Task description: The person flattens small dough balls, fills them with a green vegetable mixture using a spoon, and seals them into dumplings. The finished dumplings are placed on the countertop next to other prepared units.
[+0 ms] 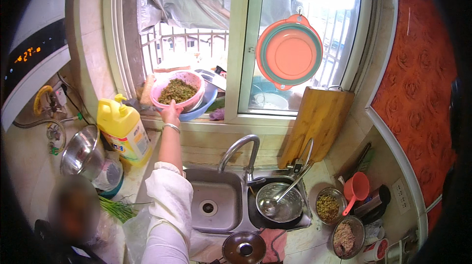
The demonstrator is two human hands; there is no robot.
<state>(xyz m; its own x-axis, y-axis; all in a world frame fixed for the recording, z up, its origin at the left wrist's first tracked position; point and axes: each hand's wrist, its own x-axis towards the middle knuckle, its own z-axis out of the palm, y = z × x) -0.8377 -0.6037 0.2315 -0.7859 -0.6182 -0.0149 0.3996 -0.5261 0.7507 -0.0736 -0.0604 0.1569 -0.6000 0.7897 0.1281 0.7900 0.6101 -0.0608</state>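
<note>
My left hand (171, 112) reaches out to the window ledge. It grips the near rim of a pink plastic basket or bowl (197, 96), its thumb over the edge; the fingers underneath are mostly hidden. Chopped green-brown food (177, 91) fills much of that bowl. A blue basin (211, 98) shows beneath and to the right of it, and whether the two touch cannot be told. A bangle (172, 127) circles my wrist, below which the pale sleeve is rolled up. My right hand is out of view.
Below are a double steel sink (217, 223), a faucet (254, 153), a pot with a ladle (295, 208) and a lid (236, 253). A yellow detergent jug (121, 127) stands left; a cutting board (313, 127) leans right, near food bowls (350, 253). A person (73, 212) is lower left.
</note>
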